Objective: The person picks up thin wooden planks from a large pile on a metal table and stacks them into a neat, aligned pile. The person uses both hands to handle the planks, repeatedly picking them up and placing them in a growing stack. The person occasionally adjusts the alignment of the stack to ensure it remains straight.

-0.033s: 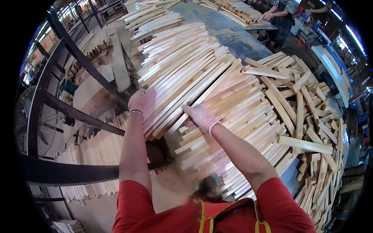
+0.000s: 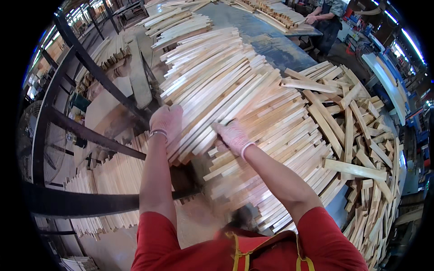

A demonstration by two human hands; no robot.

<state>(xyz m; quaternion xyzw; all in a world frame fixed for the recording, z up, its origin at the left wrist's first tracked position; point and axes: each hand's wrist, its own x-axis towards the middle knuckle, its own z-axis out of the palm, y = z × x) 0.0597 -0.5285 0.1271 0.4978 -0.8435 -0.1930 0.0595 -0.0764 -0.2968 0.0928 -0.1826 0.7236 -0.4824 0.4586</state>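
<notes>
A row of pale wooden strips (image 2: 212, 97) lies side by side in front of me, slanting up to the right. My left hand (image 2: 166, 121), in a light knitted glove, is closed at the left near ends of the row, its fingertips partly hidden. On the right, my gloved right hand (image 2: 233, 137) is closed at the near end of a strip, its thumb against the wood and its other fingers partly out of sight. Under and beyond my right hand more strips (image 2: 275, 135) continue in a close layer.
A heap of loose wooden pieces (image 2: 357, 126) lies at the right. Dark metal bars (image 2: 90, 135) stand close on my left, with a fan (image 2: 47, 149) behind them. Stacked strips (image 2: 122, 180) sit lower left. Across the bluish table (image 2: 271, 40), another person's hands (image 2: 312, 19) are at more strips.
The dark gap between the strips beyond my right hand has closed, and those strips now lie against each other. Both hands have stayed almost in place.
</notes>
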